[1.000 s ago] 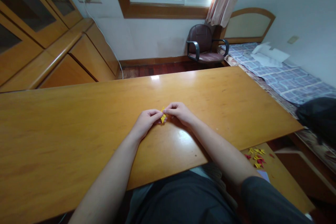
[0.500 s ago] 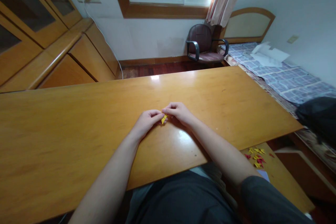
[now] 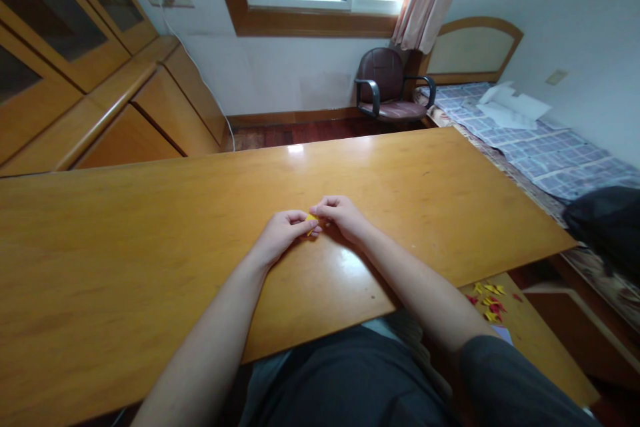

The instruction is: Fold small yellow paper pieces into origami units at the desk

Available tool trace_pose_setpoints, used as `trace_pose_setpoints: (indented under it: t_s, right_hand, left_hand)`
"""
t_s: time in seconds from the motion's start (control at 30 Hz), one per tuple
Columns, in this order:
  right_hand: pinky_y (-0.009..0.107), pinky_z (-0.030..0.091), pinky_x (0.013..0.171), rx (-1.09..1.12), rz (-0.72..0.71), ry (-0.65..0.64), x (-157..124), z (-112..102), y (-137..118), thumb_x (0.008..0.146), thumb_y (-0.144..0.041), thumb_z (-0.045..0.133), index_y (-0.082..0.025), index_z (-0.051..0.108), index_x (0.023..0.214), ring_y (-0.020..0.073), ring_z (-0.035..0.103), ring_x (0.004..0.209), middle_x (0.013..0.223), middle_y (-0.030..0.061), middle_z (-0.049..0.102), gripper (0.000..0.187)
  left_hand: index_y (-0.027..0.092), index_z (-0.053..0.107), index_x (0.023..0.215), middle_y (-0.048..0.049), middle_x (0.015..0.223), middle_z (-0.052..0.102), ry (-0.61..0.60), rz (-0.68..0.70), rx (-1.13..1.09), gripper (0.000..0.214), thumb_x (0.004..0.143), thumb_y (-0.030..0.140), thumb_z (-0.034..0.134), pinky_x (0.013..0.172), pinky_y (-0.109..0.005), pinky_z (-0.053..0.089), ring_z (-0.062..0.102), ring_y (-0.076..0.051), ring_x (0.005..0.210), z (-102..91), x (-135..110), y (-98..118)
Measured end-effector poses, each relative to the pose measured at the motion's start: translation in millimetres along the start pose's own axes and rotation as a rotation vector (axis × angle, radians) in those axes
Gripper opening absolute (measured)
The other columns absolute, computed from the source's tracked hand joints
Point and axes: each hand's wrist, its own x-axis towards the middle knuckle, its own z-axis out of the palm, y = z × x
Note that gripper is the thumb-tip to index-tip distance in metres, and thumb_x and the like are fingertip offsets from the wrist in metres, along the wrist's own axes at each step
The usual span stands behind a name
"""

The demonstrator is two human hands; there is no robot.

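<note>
Over the middle of the wooden table, my two hands meet around a small yellow folded paper piece. My left hand pinches it between thumb and fingers from the left. From the right, my right hand is closed, with thumb and fingertips at the paper's upper edge. Fingers cover much of the piece, so its full shape is hidden.
Several small yellow and red folded paper pieces lie on a lower wooden surface at the right. A pale purple sheet is beside them. Beyond the table stand an armchair and a bed; cabinets are at left.
The yellow paper piece has turned between my fingers: its lower end pointed down below the thumb before, and now it shows mainly above my left thumb. My hands have barely moved.
</note>
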Motion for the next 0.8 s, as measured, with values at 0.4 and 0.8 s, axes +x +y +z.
trace_pose_setpoints:
  t_s: [0.4,0.8]
  right_hand:
    - [0.023,0.027,0.052,-0.063,-0.035,0.082,1,-5,-1,0.066,-0.040,0.079,-0.015,0.061,0.064,0.0070,0.040,0.051,0.054,-0.0064,0.052,0.031]
    - [0.023,0.040,0.058,-0.393,0.049,-0.143,-3,-17,-7,0.068,-0.043,0.078,-0.012,0.070,0.076,0.0116,0.056,0.060,0.064,0.0006,0.066,0.033]
  left_hand:
    - [0.014,0.074,0.080,-0.0073,0.076,0.075,0.155,0.021,-0.189,0.039,0.067,0.050,0.082,0.072,-0.031,0.055,0.069,-0.019,0.070,-3.0,4,-5]
    - [0.017,0.071,0.075,-0.0064,0.075,0.076,0.076,0.100,0.236,0.032,0.078,0.048,0.069,0.071,-0.029,0.051,0.069,-0.020,0.071,-8.8,0,-3]
